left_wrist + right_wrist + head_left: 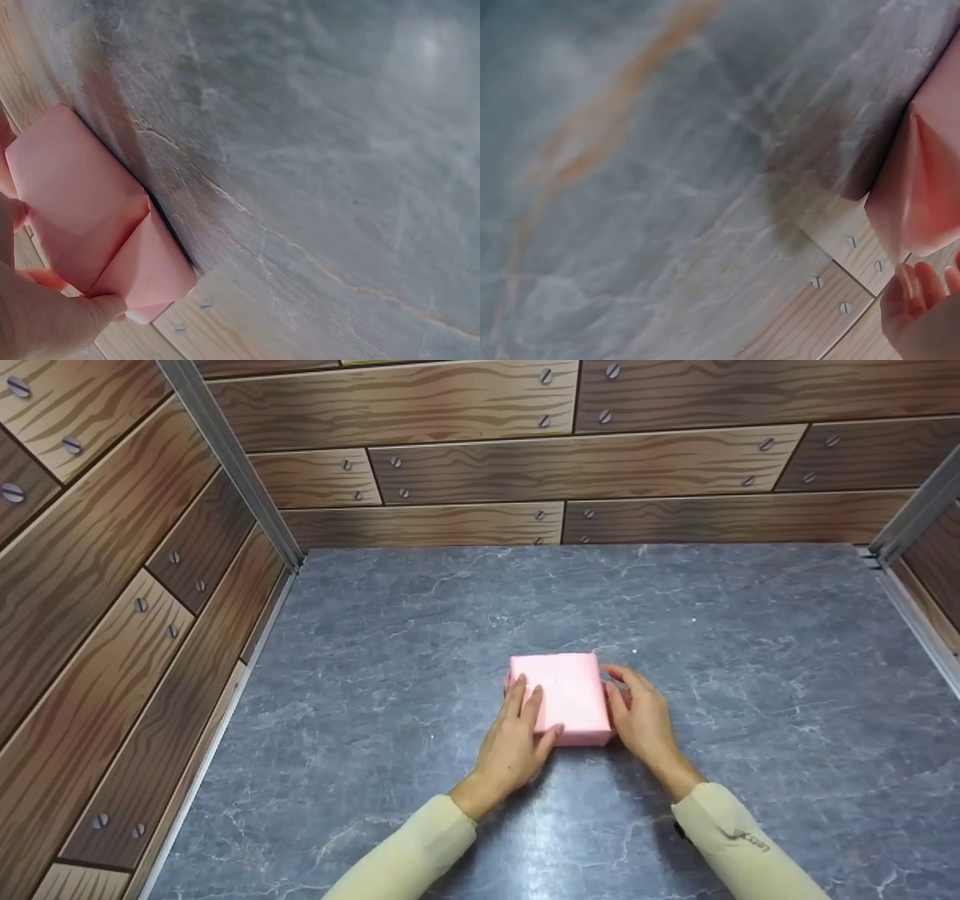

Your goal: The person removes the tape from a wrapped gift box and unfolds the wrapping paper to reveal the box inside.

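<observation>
A box wrapped in pink paper (pixel 566 690) lies on the grey marbled table. My left hand (pixel 514 746) rests on its left part, fingers stretched over the top and thumb at the near edge. In the left wrist view, that thumb touches a folded paper end (pixel 82 202) with a slanting crease. Beside the box's right side is my right hand (pixel 643 720), fingers bent towards the paper there. The right wrist view shows its fingertips at the tip of a loose pink flap (pixel 922 187) that stands out from the side; whether they pinch it cannot be made out.
The grey marbled tabletop (pixel 375 660) extends around the box. Wood-patterned panels (pixel 465 472) rise at the back and at both sides, with metal corner posts (pixel 232 457) between them. Small white specks lie on the table beyond the right hand.
</observation>
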{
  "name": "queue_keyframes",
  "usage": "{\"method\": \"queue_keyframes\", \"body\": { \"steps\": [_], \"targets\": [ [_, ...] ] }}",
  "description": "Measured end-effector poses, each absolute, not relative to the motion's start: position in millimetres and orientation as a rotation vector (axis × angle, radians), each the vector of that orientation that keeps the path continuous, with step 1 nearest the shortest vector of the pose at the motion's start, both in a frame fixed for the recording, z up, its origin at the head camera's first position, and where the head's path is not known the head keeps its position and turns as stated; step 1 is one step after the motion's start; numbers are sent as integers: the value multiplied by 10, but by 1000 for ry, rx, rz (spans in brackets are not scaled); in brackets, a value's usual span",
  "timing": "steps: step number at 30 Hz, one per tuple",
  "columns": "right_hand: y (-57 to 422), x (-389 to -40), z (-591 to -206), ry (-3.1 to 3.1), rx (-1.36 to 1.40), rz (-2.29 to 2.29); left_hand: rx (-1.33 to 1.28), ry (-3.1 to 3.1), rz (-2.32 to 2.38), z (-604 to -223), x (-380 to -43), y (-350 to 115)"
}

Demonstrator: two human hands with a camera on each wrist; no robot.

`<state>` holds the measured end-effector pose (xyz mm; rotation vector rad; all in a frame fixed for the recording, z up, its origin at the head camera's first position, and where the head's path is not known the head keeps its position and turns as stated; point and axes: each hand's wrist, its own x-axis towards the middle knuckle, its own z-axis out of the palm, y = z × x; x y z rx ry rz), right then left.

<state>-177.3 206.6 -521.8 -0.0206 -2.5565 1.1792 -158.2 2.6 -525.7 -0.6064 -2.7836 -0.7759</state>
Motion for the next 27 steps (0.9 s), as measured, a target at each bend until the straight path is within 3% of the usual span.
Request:
{"method": "queue_keyframes", "body": {
  "steps": [27],
  "targets": [
    [2132,-1722,-5288,-2645,51,1125,-626,-2796,-770,-5222,-1591,12]
  ]
}}
